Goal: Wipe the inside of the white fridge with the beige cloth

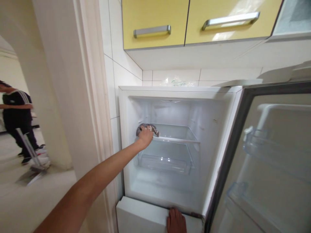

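Observation:
My left hand reaches from the lower left into the open fridge. Its fingers are closed on a bunched, grey patterned cloth, which lies at the left front of the upper glass shelf. The hand partly covers the cloth. At the bottom, my right hand rests flat on the top edge of the lower fridge door, its fingers extended and holding nothing. Below the upper shelf are a second glass shelf and a clear plastic tray.
The upper fridge door with clear racks swings out at the right. Yellow cabinets hang above. A clear plastic bag lies atop the fridge. Left, beyond a door frame, a person stands near a dustpan.

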### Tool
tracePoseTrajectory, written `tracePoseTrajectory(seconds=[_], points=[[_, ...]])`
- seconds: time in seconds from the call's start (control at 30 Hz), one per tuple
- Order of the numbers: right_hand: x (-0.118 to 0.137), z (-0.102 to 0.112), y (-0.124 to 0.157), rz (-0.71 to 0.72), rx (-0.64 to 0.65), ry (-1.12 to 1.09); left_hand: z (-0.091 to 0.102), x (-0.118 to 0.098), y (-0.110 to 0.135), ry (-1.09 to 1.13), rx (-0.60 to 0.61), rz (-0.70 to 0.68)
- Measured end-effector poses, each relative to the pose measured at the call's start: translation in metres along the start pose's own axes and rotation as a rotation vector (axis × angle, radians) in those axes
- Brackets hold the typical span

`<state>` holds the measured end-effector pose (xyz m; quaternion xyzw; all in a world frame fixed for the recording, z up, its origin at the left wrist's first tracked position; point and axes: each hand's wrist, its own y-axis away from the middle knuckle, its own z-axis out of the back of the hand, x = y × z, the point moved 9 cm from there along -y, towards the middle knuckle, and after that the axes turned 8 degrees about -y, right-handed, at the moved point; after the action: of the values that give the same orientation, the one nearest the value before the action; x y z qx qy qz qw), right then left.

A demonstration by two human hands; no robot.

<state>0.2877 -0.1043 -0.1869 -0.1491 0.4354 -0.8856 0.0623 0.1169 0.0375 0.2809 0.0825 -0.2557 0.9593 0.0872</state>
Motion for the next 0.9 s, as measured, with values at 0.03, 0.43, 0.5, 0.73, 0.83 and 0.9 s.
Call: tracePoseTrajectory(seconds=[0.03, 0.43, 0.5, 0.73, 0.83, 0.9], points=[[-0.002, -0.002, 0.002, 0.019, -0.001, -0.015, 0.009, 0.002, 0.014, 0.004, -0.018, -0.01], [-0.017, 0.019, 0.025, -0.42, 0.333, -0.688, 0.069, 0.057, 0.171, 0.546, -0.511, 0.037], [-0.014, 0.037, 0.025, -0.588, 0.317, -0.791, 0.068, 0.064, 0.209, 0.685, -0.672, 0.098], [0.014, 0.085, 0.066, -0.972, 0.319, -1.048, -0.006, 0.066, 0.318, 1.419, -0.826, 0.538], [0.013, 0.105, 0.107, -1.158, 0.347, -1.073, -0.074, 0.044, 0.339, 1.984, -0.528, 0.737], [0.005, 0.124, 0.132, -1.245, 0.327, -1.061, -0.104, 0.028, 0.351, 2.251, -0.345, 0.681]])
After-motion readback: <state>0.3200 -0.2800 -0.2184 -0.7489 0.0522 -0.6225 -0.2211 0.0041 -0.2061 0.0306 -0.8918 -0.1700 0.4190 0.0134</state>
